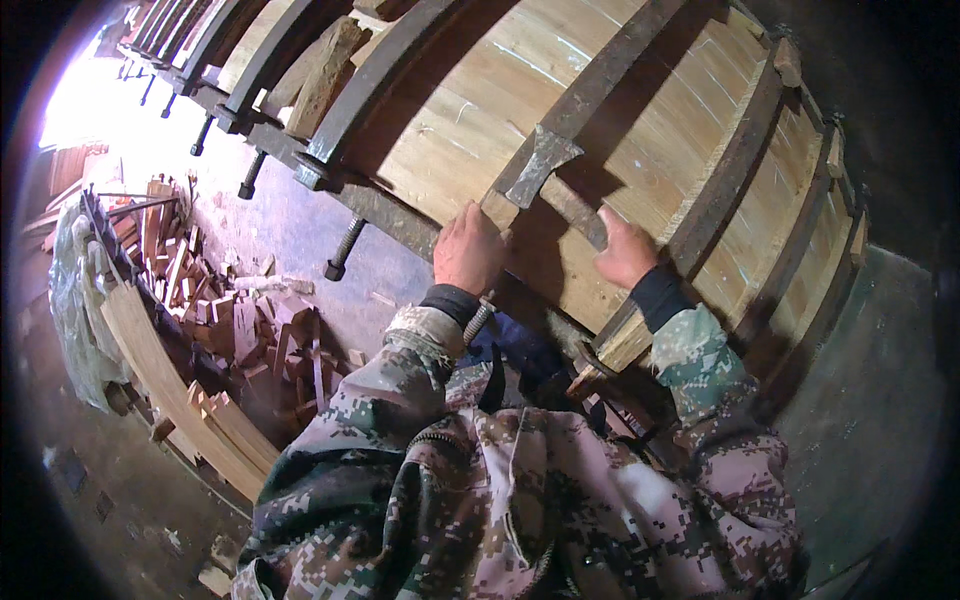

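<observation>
My right hand point(626, 252) is closed around the end of a short wooden handle, its thumb lying along it. The handle carries a worn metal hatchet point(543, 166) head, which lies over a dark metal clamp bar point(600, 85). Just left of the hatchet head, my left hand point(468, 250) is closed on a small wooden block point(499, 209) at the near end of that bar. Its fingers are slightly blurred and partly hidden. Beneath both hands spread pale wooden boards point(470, 120), pressed together under several bars.
Threaded bolts point(346, 247) stick out along the boards' near left edge. More clamp bars point(725, 190) cross the boards to the right. A heap of wood offcuts point(250, 330) lies on the floor at the left, beside long planks point(165, 360) and clear plastic sheeting point(80, 300).
</observation>
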The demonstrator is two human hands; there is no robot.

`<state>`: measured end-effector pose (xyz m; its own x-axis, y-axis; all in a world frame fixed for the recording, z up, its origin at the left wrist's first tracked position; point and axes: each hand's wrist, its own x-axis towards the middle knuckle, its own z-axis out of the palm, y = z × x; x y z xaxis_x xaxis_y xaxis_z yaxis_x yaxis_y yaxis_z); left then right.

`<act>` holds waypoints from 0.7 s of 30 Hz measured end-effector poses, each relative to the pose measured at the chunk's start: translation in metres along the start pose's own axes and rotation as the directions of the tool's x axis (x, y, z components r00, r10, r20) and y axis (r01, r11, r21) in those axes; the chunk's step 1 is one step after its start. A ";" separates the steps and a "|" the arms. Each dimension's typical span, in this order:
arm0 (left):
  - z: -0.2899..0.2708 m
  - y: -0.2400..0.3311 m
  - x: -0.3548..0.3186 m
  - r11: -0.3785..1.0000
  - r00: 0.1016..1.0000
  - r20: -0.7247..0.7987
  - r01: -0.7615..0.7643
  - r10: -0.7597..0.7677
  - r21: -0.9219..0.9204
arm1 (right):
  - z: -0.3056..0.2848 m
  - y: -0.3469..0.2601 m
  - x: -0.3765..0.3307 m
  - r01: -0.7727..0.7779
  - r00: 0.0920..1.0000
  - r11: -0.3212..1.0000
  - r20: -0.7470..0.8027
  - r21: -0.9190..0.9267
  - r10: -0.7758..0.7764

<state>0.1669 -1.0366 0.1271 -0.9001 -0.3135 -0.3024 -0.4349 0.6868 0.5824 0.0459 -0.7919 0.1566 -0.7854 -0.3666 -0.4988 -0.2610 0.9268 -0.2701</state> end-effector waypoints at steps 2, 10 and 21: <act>0.001 -0.001 -0.001 0.994 0.995 -0.036 -0.086 0.088 0.064 | 0.005 0.033 0.007 0.051 0.998 0.998 -0.025 0.043 -0.050; -0.096 -0.128 -0.093 0.999 0.872 -0.490 -0.020 -0.002 -0.040 | -0.267 0.153 0.056 0.192 0.876 0.371 -0.329 0.909 0.353; -0.137 -0.162 -0.119 0.916 0.719 -0.620 0.058 -0.314 -0.396 | 0.023 0.058 0.004 0.116 0.988 0.976 0.083 0.186 -0.133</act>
<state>0.3416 -1.2007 0.1724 -0.5265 -0.8475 0.0678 -0.4609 0.3516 0.8148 0.0404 -0.7412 0.1201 -0.6948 -0.4918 -0.5248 -0.2412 0.8468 -0.4742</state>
